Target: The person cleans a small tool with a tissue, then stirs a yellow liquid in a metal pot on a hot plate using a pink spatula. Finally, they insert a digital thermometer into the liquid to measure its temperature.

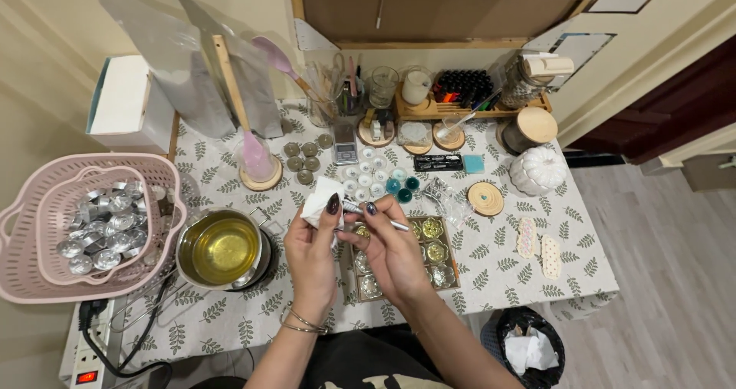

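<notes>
Pinching a slim metal tool (383, 219) near its middle, the right hand (391, 251) holds it with its long axis running left to right, one tip pointing at the left hand (313, 239). That hand's fingers press together on a white tissue (320, 201) (folded small) touching the tool's left end. Just beyond and below lies a tray of small moulds (437, 255); left sits a pot of yellow liquid (221, 249) on the leaf-patterned tabletop (498, 266); farther left, a pink basket (46, 282).
</notes>
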